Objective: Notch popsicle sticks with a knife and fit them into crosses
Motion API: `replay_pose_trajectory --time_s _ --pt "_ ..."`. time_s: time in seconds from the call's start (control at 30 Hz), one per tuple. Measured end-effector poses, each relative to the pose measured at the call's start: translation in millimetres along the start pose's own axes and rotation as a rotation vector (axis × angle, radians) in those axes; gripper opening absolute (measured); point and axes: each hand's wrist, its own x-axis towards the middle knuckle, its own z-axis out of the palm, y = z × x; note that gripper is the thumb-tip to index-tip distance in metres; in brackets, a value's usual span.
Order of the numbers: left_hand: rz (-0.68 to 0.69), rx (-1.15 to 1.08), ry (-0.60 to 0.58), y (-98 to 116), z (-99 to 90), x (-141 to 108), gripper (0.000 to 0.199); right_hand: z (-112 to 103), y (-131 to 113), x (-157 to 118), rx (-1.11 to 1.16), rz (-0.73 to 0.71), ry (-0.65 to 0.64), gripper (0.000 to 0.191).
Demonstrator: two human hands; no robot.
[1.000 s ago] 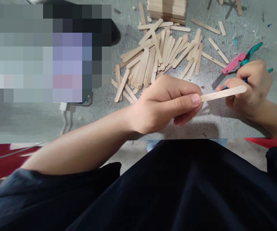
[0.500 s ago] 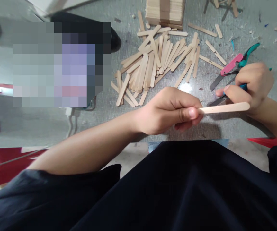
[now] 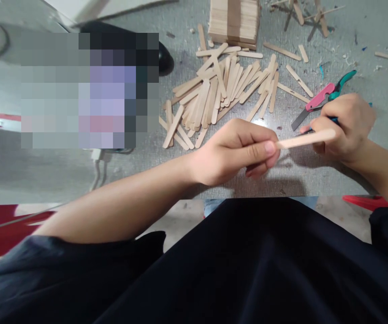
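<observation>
Grey, speckled tabletop [image 3: 366, 49] fills the head view, littered with wood shavings and a loose heap of craft sticks [image 3: 219, 90] beyond the hands, with a neat bundle of sticks [image 3: 234, 20] behind that.

Nearer the edge, the left hand [image 3: 237, 150] is closed in a pinch, thumb on top, holding one end of a single stick [image 3: 305, 138]. Its long axis runs almost level, left to right, with the free rounded end pointing at the right hand [image 3: 344, 128] and lying across its fingers. The right hand is curled shut around teal-handled cutters [image 3: 340, 85]; a handle tip sticks out past the knuckles, and a dark blade seems to sit just behind the stick, though the fingers hide where the two meet. A pink-cased blade [image 3: 312, 105] lies touching or just beside the cutters; I cannot tell which.

A pixelated block covers the left of the table, and a dark garment [image 3: 264, 265] fills the bottom of the view.
</observation>
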Motion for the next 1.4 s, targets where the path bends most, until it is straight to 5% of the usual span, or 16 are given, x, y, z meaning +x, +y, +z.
replay_pose_trajectory --time_s 0.13,0.3,0.5,0.67,0.87,1.13,1.4 --pt "0.085 0.199 0.349 -6.4 -2.3 7.3 0.029 0.7 -3.7 -2.1 -0.094 -0.023 0.138 0.057" --pt "0.016 0.688 0.453 -12.9 -7.6 16.7 0.034 -14.9 -20.6 -6.9 -0.042 0.033 -0.094 0.046" --pt "-0.12 0.881 0.243 -23.4 -10.2 23.0 0.032 -22.3 -26.5 -11.6 0.184 0.039 -0.491 0.04" --pt "-0.201 0.878 0.135 -9.1 -12.5 21.2 0.031 -23.7 -22.2 -7.9 0.464 0.068 -0.64 0.042" --pt "-0.283 0.803 -0.005 5.1 -15.7 14.5 0.031 -25.1 -26.7 -6.6 0.536 0.076 -0.687 0.038" --pt "-0.356 0.625 -0.294 5.5 -16.2 11.5 0.04 -18.1 -26.4 -5.8 0.735 0.111 -0.919 0.048" --pt "-0.351 0.587 -0.308 5.2 -17.0 7.9 0.041 -25.8 -25.2 -14.7 0.877 0.17 -0.856 0.046"
